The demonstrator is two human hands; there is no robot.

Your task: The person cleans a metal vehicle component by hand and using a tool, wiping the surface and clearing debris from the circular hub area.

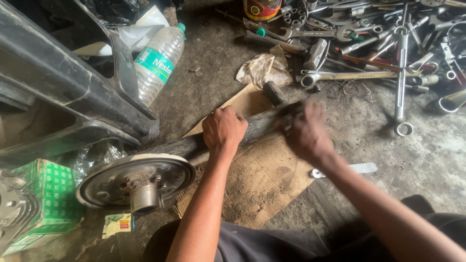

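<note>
My left hand is clamped around the dark bar; my right hand, at three o'clock, is blurred, so I cannot tell its fingers. Metal disc at eight.

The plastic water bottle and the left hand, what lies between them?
In the head view, only bare dirty floor separates the water bottle from the left hand.

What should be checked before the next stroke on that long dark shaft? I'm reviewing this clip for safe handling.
1. Left hand wrapped around the long dark shaft: ok.
2. Right hand grip at the shaft's far end: cannot tell, blurred.
3. Shaft resting on the flattened brown cardboard: ok.
4. Round grey metal disc steady on the floor: cannot tell.
5. Loose steel wrenches lying beside the far end: not ok.
</note>
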